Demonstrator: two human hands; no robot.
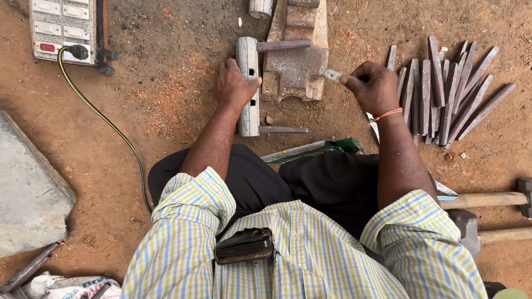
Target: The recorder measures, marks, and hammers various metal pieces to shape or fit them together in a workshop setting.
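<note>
Ground is red-brown dirt with a patch of pale sawdust. Landmark: a worn iron block (295,65), anvil-like, standing in the dirt ahead of the seated person's knees.

Left hand (235,83) lies just left of the iron block, fingers curled and pressed together over a grey metal tube (248,113). The tube runs lengthwise along the block's left side, close against it; slots are cut in its wall, and two flat bars stick out of it to the right, one across the block's top, one below the block.

Right hand (374,86) sits just right of the iron block, thumb and forefinger pinching a small flat metal piece (333,75) whose free end touches the block's right edge. Other fingers are folded in. An orange thread circles that wrist.

Further right of the block, a fanned heap of dark metal wedges (446,94). Far left of it, a grey switchboard (62,29) with a yellow-black cable. Well below and right of the block, two wooden-handled hammers (487,213) beside the person's hip.
</note>
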